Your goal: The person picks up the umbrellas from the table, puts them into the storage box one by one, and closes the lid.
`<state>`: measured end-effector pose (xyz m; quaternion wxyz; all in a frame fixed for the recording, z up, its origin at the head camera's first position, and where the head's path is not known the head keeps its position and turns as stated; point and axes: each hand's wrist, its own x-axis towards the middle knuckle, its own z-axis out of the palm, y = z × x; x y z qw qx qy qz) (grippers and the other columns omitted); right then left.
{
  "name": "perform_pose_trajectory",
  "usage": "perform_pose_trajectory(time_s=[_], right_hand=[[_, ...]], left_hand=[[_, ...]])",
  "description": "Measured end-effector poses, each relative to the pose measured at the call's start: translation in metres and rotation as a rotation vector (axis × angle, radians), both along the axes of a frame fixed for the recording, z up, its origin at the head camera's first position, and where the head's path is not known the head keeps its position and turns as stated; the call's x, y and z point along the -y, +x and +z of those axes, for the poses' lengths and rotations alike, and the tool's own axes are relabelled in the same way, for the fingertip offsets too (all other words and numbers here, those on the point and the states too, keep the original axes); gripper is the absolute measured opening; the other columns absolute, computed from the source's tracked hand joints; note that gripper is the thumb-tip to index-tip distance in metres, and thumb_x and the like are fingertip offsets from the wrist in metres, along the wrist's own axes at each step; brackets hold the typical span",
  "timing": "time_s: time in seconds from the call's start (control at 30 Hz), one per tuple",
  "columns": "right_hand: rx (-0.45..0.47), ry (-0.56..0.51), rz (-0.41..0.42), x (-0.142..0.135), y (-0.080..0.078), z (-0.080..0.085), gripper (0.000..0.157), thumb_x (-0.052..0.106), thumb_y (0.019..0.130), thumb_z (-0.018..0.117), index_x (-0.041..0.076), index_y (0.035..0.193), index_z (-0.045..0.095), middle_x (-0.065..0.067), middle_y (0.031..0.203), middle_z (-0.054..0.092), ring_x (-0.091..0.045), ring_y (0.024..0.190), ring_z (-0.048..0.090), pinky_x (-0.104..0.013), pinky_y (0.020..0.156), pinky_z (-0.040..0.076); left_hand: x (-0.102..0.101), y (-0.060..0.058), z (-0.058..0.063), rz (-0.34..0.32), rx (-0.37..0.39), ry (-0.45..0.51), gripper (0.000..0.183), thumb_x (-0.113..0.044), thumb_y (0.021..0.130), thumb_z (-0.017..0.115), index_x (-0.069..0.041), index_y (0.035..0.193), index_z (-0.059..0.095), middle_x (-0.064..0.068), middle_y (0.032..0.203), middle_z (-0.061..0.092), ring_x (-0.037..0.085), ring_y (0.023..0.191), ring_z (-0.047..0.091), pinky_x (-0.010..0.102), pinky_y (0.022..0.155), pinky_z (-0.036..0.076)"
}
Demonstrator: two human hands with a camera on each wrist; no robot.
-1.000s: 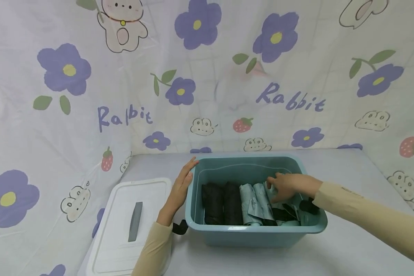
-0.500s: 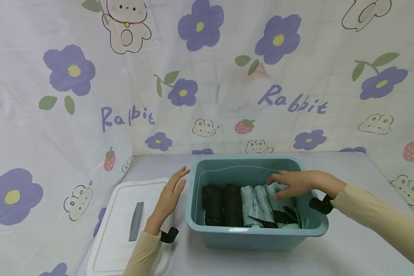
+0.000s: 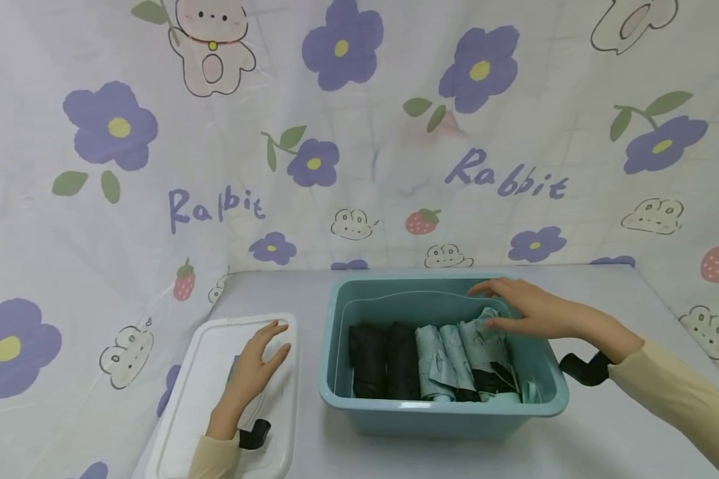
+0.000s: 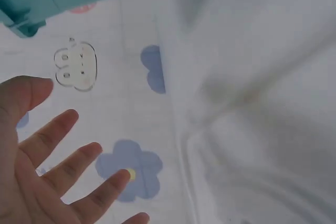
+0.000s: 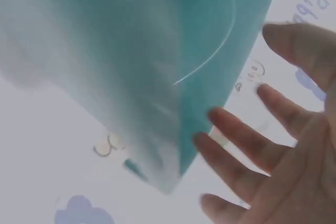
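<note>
A teal plastic storage bin [image 3: 431, 422] stands on the table. Two black rolled bundles [image 3: 369, 362] lie side by side in its left part, and pale blue rolled bundles [image 3: 434, 356] with some black parts fill the right. Over the bin's right rear corner hovers my right hand [image 3: 536, 309], fingers spread and holding nothing; the right wrist view shows it beside the bin wall. My left hand [image 3: 248, 372] is above the white lid [image 3: 182, 426], its fingers loosely spread and bare. It partly hides the lid's grey handle [image 3: 234, 366].
The lid lies left of the bin on the pale tabletop [image 3: 311, 452]. A patterned cloth [image 3: 383, 166] with purple flowers hangs behind the table and along its sides. Black wrist devices [image 3: 586, 369] sit on both wrists.
My left hand has left the bin's left rim and moved left and down over the lid. My right hand has risen out of the bin's contents toward its right rear corner.
</note>
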<state>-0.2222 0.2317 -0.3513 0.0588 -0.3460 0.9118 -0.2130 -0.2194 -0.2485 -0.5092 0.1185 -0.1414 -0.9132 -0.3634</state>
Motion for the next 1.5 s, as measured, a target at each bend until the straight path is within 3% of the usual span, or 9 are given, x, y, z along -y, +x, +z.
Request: perform_pose_trajectory(time_s=[0.13,0.33,0.67,0.93,1.23,1.5], right_hand=[[-0.101,-0.067,-0.046,-0.006,0.003,-0.003,0.057,0.023,0.089,0.062,0.004,0.137,0.038,-0.015,0.133,0.047,-0.034,0.12,0.044,-0.058,0.093,0.035],[-0.12,-0.125,-0.117,-0.016,0.005,-0.01,0.066,0.027,0.088,0.063,0.005,0.142,0.031,-0.016,0.142,0.035,-0.037,0.127,0.034,-0.062,0.095,0.031],[-0.114,-0.13,-0.265,-0.034,0.003,-0.041,0.078,0.035,0.085,0.066,0.011,0.146,0.024,-0.021,0.147,0.026,-0.045,0.13,0.027,-0.07,0.092,0.028],[-0.029,-0.271,-0.247,-0.038,-0.001,-0.059,0.077,0.027,0.087,0.064,0.02,0.149,0.019,-0.014,0.154,0.011,-0.045,0.136,0.016,-0.073,0.092,0.023],[0.071,-0.399,-0.235,-0.04,-0.001,-0.075,0.074,0.018,0.091,0.057,0.026,0.149,0.013,-0.006,0.156,0.0,-0.045,0.139,0.005,-0.077,0.089,0.015],[0.082,-0.465,-0.216,-0.04,-0.002,-0.078,0.068,0.015,0.094,0.051,0.025,0.149,0.014,-0.005,0.156,0.0,-0.043,0.139,0.002,-0.077,0.09,0.012]], left_hand=[[0.019,0.008,-0.006,0.046,0.054,-0.038,0.046,-0.034,0.092,0.057,-0.012,0.132,0.051,0.014,0.142,0.041,0.036,0.13,0.038,0.059,0.097,0.034],[0.034,0.017,-0.011,0.088,0.105,-0.089,0.047,-0.031,0.091,0.059,-0.01,0.133,0.05,0.017,0.14,0.043,0.038,0.127,0.04,0.06,0.096,0.035],[0.051,0.024,-0.019,0.174,0.154,-0.161,0.047,-0.022,0.087,0.064,-0.004,0.129,0.052,0.02,0.133,0.049,0.042,0.122,0.044,0.057,0.096,0.037],[0.057,0.025,-0.022,0.256,0.227,-0.287,0.054,-0.015,0.082,0.068,0.005,0.129,0.049,0.029,0.126,0.047,0.048,0.11,0.047,0.058,0.088,0.041],[0.06,0.024,-0.028,0.341,0.27,-0.314,0.054,-0.012,0.082,0.066,0.012,0.125,0.046,0.034,0.114,0.046,0.046,0.095,0.053,0.053,0.078,0.046],[0.06,0.023,-0.018,0.379,0.336,-0.299,0.05,-0.015,0.082,0.063,0.017,0.118,0.05,0.031,0.1,0.055,0.04,0.086,0.058,0.048,0.069,0.05]])
